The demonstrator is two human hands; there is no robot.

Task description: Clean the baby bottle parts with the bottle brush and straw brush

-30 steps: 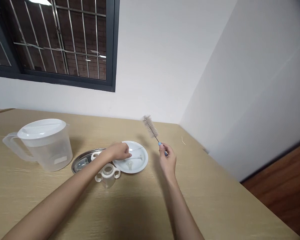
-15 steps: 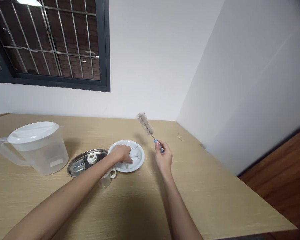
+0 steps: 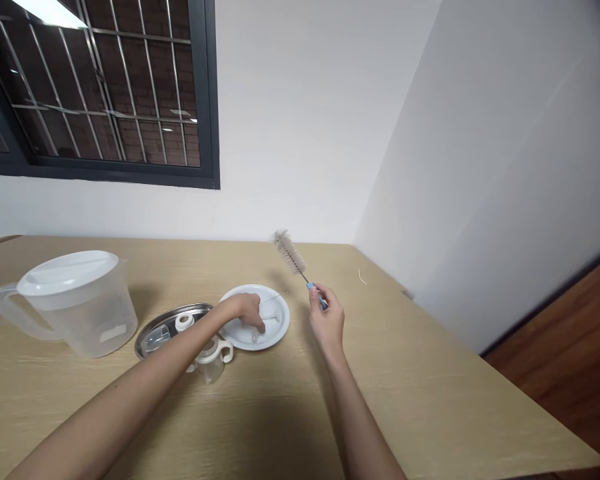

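Observation:
My right hand (image 3: 327, 320) is closed around the blue handle of a bottle brush (image 3: 290, 255), its pale bristles pointing up and away from me. Over a white plate (image 3: 275, 341) is my left hand (image 3: 247, 310), fingers bent down and drawn together; what they grip is hidden. A thin wire-like line sticks out past that hand toward the right rim. Small clear pieces (image 3: 270, 318) lie on the plate beside the fingers. Below my left forearm stands a clear cup with white handles (image 3: 211, 363), partly covered by the arm.
An oval metal tray (image 3: 143, 333) carries a white ring-shaped cap (image 3: 184, 323) and a clear cup-like piece (image 3: 157, 339). A lidded translucent pitcher (image 3: 87, 313) stands at the left. A thin pale strip (image 3: 362, 277) lies on the wooden table (image 3: 430, 393), which meets the wall at the back.
The view has shifted slightly, so the table things sit a little lower. More of the handled cup shows beneath my left forearm. Both hands keep nearly the same pose.

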